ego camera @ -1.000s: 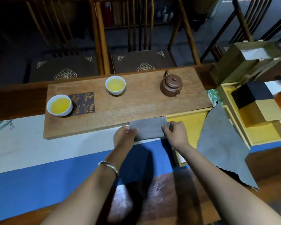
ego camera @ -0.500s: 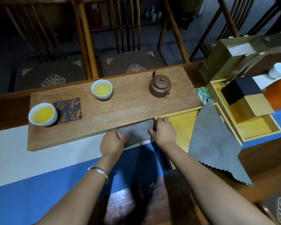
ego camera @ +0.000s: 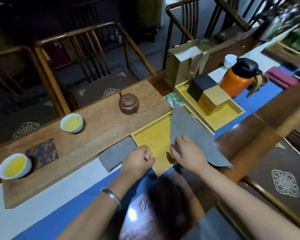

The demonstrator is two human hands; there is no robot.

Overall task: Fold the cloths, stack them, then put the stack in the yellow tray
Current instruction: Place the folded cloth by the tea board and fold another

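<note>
A folded grey cloth (ego camera: 117,154) lies at the front edge of the wooden tea board, just left of the yellow tray (ego camera: 150,137). A second grey cloth (ego camera: 192,129) lies unfolded, draped over the tray's right side. My right hand (ego camera: 187,154) pinches the near left edge of that unfolded cloth. My left hand (ego camera: 139,161) hovers with curled fingers beside the folded cloth's right end and holds nothing.
The wooden tea board (ego camera: 100,127) carries a clay teapot (ego camera: 128,103) and two cups of yellow tea (ego camera: 71,125) (ego camera: 14,166). A second yellow tray (ego camera: 222,116) with black and yellow boxes sits at right, behind it a paper bag (ego camera: 182,66) and an orange flask (ego camera: 237,78).
Both hands have let go of the folded cloth and moved right. My right hand has taken hold of the unfolded cloth. The camera has turned to the right.
</note>
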